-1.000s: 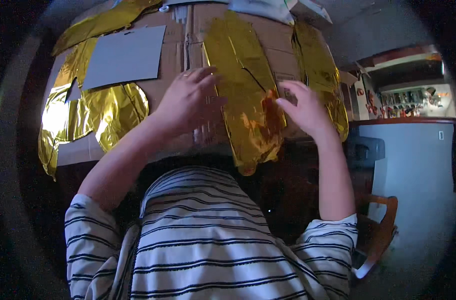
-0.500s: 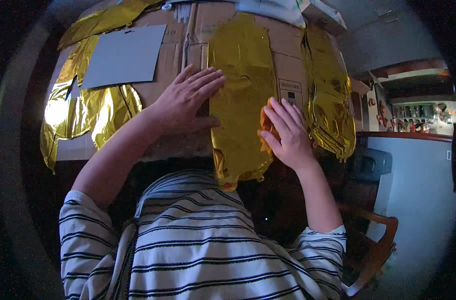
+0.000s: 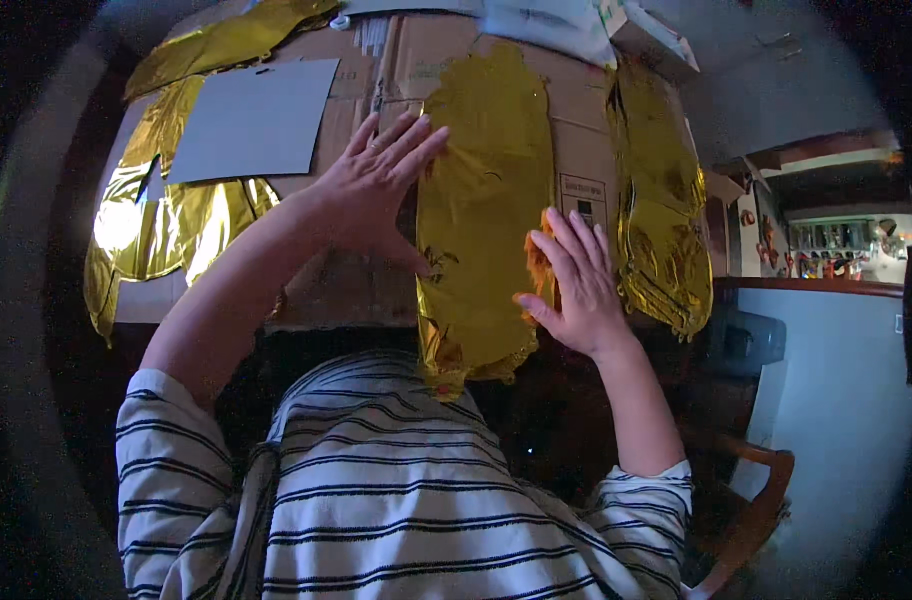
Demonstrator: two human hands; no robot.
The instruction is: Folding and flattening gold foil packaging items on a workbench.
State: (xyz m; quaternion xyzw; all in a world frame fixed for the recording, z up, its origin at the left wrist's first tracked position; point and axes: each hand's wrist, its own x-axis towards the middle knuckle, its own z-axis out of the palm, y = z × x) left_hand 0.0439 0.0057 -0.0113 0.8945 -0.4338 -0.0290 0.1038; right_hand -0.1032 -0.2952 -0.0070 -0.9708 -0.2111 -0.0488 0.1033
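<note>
A long, flat gold foil sheet with a scalloped edge (image 3: 488,200), like a deflated foil balloon, lies on flattened cardboard in front of me. My left hand (image 3: 381,185) is open, its fingers spread and the fingertips at the sheet's upper left edge. Its thumb reaches the left edge lower down. My right hand (image 3: 579,285) is open too, fingers stretched upward along the sheet's right edge. Orange patches on the foil beside those fingers look like the hand's reflection. Neither hand grips anything that I can see.
More gold foil pieces lie at the right (image 3: 661,200), the left (image 3: 136,225) and the far left (image 3: 226,42). A grey-white card (image 3: 256,120) covers part of the left foil. Brown cardboard (image 3: 371,285) lies beneath. A wooden chair (image 3: 766,490) stands at the lower right.
The gold sheet appears slightly lower, nearer my body. My left fingers have spread wider, and my right hand sits a little lower with its fingers more apart.
</note>
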